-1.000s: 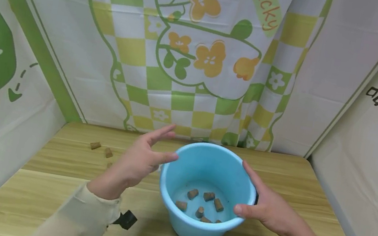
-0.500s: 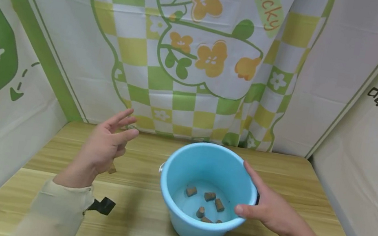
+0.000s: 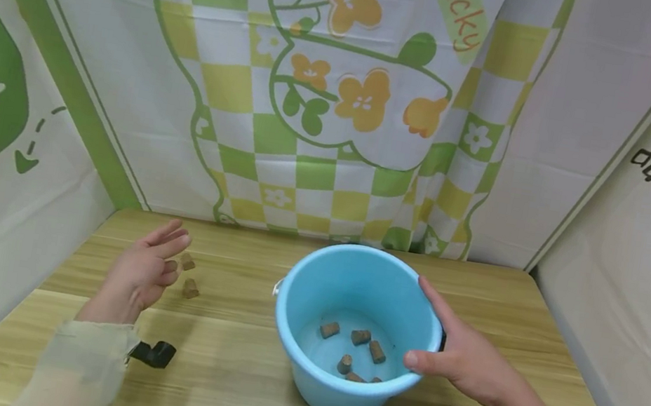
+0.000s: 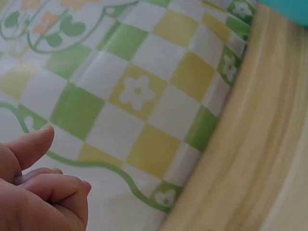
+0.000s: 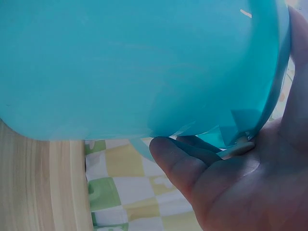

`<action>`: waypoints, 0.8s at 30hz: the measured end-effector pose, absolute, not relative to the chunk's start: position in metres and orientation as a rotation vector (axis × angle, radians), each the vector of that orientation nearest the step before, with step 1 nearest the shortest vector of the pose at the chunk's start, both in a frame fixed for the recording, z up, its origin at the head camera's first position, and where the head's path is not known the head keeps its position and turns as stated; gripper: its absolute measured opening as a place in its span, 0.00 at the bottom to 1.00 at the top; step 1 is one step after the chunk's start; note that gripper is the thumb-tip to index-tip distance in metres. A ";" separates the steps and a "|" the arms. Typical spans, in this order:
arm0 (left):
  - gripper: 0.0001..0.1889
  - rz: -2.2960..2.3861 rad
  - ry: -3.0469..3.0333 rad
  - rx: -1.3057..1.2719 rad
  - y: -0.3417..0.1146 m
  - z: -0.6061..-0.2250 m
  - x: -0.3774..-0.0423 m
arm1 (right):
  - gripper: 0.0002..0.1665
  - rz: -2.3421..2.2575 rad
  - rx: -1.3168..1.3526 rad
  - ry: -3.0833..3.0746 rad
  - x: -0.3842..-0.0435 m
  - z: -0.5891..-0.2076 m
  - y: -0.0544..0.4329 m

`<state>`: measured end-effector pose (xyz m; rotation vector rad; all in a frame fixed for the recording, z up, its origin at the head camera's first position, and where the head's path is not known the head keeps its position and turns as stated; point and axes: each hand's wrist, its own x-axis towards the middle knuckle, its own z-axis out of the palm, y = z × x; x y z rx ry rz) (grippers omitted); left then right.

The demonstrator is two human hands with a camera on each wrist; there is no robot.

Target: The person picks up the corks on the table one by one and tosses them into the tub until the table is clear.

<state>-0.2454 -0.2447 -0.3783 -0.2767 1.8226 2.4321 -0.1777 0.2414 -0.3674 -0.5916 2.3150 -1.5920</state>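
Observation:
A light blue bucket (image 3: 340, 404) stands on the wooden table, with several brown corks (image 3: 376, 352) lying on its bottom. My right hand (image 3: 467, 360) grips the bucket's right rim, thumb over the edge on the inside. In the right wrist view, fingers (image 5: 175, 159) reach along the bucket's outer wall. To the left, my left hand (image 3: 142, 273) hovers over the table, thumb straight and other fingers bent in the left wrist view; nothing shows between them. Right beside its fingers lie one loose cork (image 3: 188, 261) and a second cork (image 3: 191, 289).
Behind the table (image 3: 234, 373) hangs a checked, flowered curtain (image 3: 317, 173). Printed cloth walls stand at left and right. A white handle joint (image 3: 277, 287) sticks out on the bucket's left side. Black camera mounts sit at both wrists.
My left hand has moved from beside the bucket's rim leftward and down to the loose corks, covering the farthest one. My right hand and the bucket have stayed put.

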 end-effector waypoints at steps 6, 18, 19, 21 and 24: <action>0.39 2.342 1.834 -0.459 -0.262 -0.409 -0.251 | 0.65 -1.576 -0.583 2.334 -0.178 -0.367 0.241; 0.38 2.080 2.052 -0.598 -0.286 -0.470 -0.246 | 0.64 -1.576 -0.600 2.325 -0.179 -0.367 0.240; 0.38 2.075 2.064 -0.586 -0.287 -0.472 -0.246 | 0.65 -1.577 -0.599 2.326 -0.179 -0.367 0.240; 0.38 2.062 2.081 -0.560 -0.287 -0.473 -0.246 | 0.65 -1.580 -0.597 2.326 -0.179 -0.367 0.240; 0.38 2.017 2.106 -0.524 -0.284 -0.474 -0.247 | 0.65 -1.576 -0.594 2.336 -0.178 -0.368 0.241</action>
